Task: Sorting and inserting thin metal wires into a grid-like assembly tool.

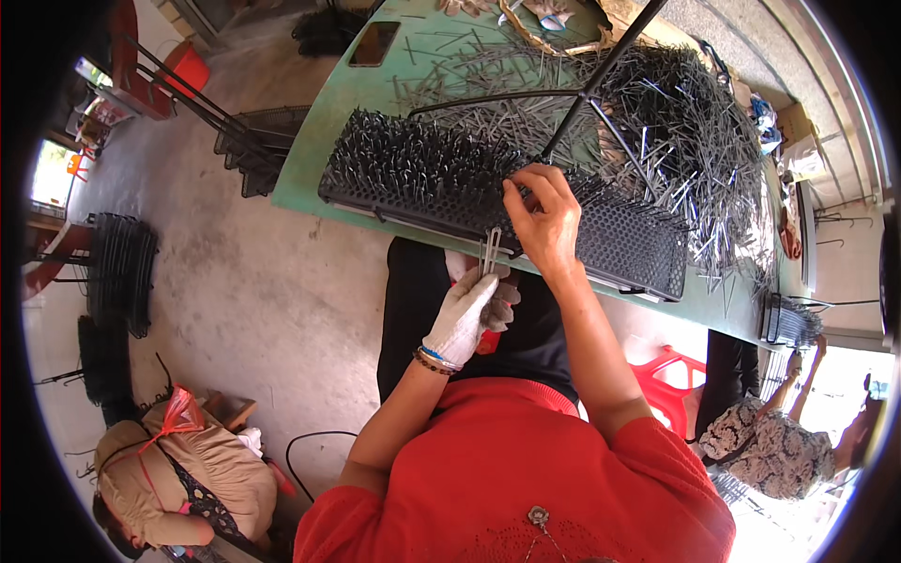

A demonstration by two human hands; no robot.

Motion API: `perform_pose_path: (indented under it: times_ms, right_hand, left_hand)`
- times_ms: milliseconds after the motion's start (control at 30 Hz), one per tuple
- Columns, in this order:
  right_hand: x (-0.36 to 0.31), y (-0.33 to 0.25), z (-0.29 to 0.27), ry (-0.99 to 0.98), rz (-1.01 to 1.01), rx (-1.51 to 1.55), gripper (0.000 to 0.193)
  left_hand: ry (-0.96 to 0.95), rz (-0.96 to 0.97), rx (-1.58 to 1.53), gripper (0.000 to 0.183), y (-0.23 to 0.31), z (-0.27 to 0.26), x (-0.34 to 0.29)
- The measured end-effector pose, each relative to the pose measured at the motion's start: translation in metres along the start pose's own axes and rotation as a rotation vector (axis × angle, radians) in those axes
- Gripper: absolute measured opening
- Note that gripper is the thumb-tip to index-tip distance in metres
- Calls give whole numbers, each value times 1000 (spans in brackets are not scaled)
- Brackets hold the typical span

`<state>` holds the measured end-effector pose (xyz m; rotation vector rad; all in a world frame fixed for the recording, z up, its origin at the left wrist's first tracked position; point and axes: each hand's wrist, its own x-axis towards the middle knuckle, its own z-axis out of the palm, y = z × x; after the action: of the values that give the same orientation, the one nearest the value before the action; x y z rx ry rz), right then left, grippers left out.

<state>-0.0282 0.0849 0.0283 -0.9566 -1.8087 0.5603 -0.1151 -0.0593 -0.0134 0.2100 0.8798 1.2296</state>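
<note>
My left hand (pixel 467 317), in a white glove, is closed around thin grey metal strips (pixel 490 250) that stick up from its fingers. It is just below the front edge of a long black perforated rack (pixel 638 242). My right hand (pixel 549 220) is bare, with thumb and fingers drawn together over the middle of the rack; what they pinch is hidden. Short dark strips (pixel 413 164) stand densely upright in the holes on the rack's left part. Further right, many holes show bare.
Loose dark strips (pixel 694 141) are heaped on the green table (pixel 314 159) behind the rack. A black rod frame (pixel 588 94) rises there. A phone (pixel 374 44) lies far left. Co-workers sit at lower left (pixel 188 469) and right (pixel 770 446). A red stool (pixel 668 385) stands right.
</note>
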Motion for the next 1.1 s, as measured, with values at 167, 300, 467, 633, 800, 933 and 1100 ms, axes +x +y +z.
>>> perform_pose_path:
  times_ms: [167, 300, 467, 633, 800, 933, 1100]
  right_hand:
    - [-3, 1, 1, 27, 49, 7, 10]
    - [-3, 4, 5, 23, 65, 41, 10]
    - [-1, 5, 1, 26, 14, 27, 11]
    - [3, 7, 1, 15, -23, 11, 11]
    - [0, 10, -4, 9, 21, 89, 11]
    - [6, 10, -9, 18, 25, 113, 10]
    - [24, 12, -19, -14, 41, 206, 8]
  left_hand:
    - [11, 6, 10, 27, -1, 2, -2]
    - [19, -5, 23, 27, -1, 5, -3]
    - [1, 1, 30, 26, -3, 7, -3]
    - [28, 3, 43, 25, -5, 11, -4]
    - [58, 1, 45, 21, -9, 12, -5]
    - [59, -10, 6, 17, -11, 15, -8]
    - [65, 3, 17, 18, -9, 21, -7]
